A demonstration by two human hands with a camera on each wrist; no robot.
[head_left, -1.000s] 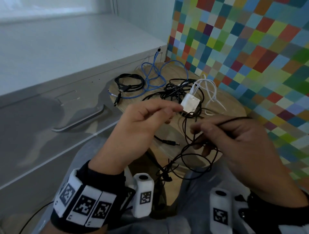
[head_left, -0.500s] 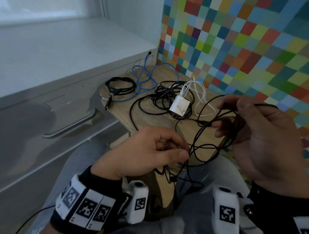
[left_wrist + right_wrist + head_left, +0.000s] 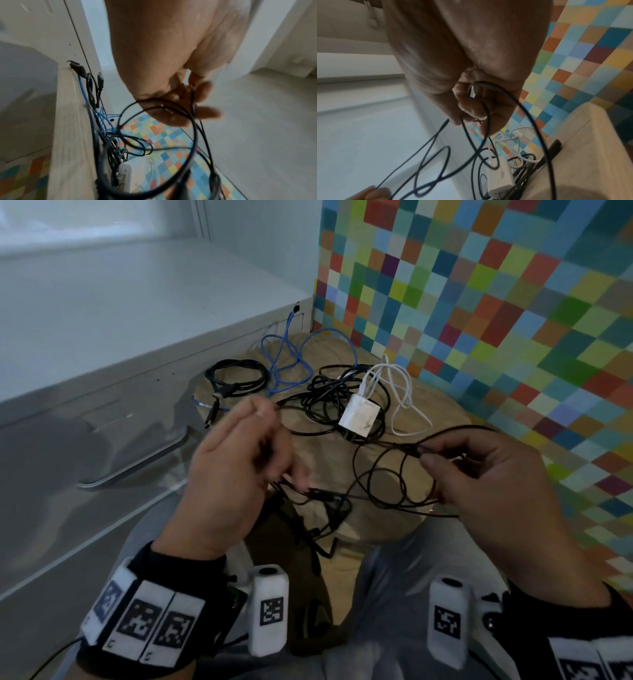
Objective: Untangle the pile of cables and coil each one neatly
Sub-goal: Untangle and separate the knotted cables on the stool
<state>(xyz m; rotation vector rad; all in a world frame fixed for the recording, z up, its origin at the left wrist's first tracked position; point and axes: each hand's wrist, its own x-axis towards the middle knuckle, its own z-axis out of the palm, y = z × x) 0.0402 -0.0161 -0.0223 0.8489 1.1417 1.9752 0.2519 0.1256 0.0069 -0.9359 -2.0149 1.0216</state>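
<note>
A small round wooden table [image 3: 442, 419] stands in a corner, between a white drawer unit [image 3: 102, 344] and a wall of many coloured squares [image 3: 496, 302]. On the table lies the pile of cables. At the far left is a short black cable [image 3: 236, 378], already in a small coil. Just beside it is a loose blue cable [image 3: 284, 361] with one end up on the edge of the drawer unit. In the middle, a black tangle [image 3: 329, 402] lies under a white charger block [image 3: 359, 416], and a white cable [image 3: 400, 392] goes out from this block to the right in open loops.

The person holds a thin black cable [image 3: 383, 477] over the near edge of the table. The right hand [image 3: 496, 477] grasps several loose loops of it, with thumb and fingers curled around them. The left hand [image 3: 233, 470] is blurred; its thumb and forefinger pinch a strand of the same cable, raised in front of the pile. From the loops, more cable hangs down between the person's knees. Both wrists carry bands with printed markers.
</note>
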